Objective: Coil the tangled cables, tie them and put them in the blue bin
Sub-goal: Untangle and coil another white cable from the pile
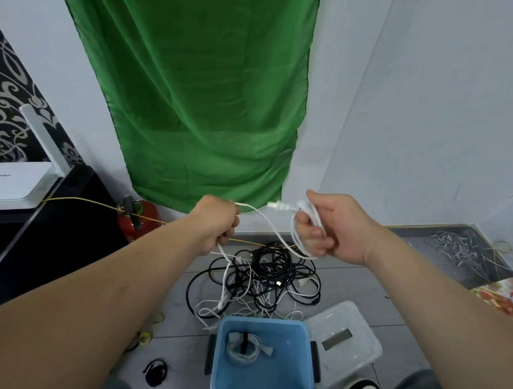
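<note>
My right hand [335, 223] grips several loops of a white cable [269, 223], whose plug end sticks out to the left of my fingers. My left hand [218, 222] grips the same cable further along, and its loose end hangs down toward the floor. Below both hands lies a tangled pile of black and white cables [261, 278] on the grey tile floor. The blue bin [295, 332] stands in front of the pile, close to me, and holds one coiled white cable [244, 347] bound with a black tie.
A clear plastic lid [344, 339] lies right of the bin. Black ties [155, 372] lie at the bin's left. A red extinguisher [137, 220] stands by the wall under a green cloth [205, 94]. A white router [16, 185] sits on a black cabinet.
</note>
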Demonstrator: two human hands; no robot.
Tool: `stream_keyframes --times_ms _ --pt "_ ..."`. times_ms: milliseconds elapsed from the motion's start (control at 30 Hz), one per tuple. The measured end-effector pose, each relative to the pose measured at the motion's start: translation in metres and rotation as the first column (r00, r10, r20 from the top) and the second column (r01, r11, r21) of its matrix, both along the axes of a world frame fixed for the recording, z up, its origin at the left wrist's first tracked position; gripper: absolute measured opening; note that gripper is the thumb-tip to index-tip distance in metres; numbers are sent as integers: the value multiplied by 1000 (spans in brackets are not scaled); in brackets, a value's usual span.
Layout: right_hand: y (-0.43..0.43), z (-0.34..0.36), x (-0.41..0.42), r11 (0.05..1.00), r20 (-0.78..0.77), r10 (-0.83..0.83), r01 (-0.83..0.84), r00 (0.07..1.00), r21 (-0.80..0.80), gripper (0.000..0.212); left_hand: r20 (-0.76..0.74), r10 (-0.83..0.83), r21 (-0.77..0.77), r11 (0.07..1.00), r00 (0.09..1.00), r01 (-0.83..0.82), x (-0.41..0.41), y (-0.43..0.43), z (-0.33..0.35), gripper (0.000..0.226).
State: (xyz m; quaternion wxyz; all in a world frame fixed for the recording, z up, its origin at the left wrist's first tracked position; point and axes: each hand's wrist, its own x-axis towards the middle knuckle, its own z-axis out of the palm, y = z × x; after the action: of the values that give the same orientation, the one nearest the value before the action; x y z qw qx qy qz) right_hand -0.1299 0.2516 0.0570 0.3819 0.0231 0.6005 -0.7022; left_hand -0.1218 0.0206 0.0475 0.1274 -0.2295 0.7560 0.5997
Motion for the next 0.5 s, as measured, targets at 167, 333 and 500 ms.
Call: stream_keyframes --times_ms 167,333,500 --pt "-16 -11 11 885 90 351 -362 932 294 43 -59 18 166 986 998 -8 -7 5 10 25" --pt "-32 -25 15 892 47 212 -213 976 399 45 -164 -87 262 956 983 128 -1 18 23 23" --pt "-30 -26 1 967 72 -253 251 965 45 43 -217 -196 281 925 956 254 8 16 27 23"
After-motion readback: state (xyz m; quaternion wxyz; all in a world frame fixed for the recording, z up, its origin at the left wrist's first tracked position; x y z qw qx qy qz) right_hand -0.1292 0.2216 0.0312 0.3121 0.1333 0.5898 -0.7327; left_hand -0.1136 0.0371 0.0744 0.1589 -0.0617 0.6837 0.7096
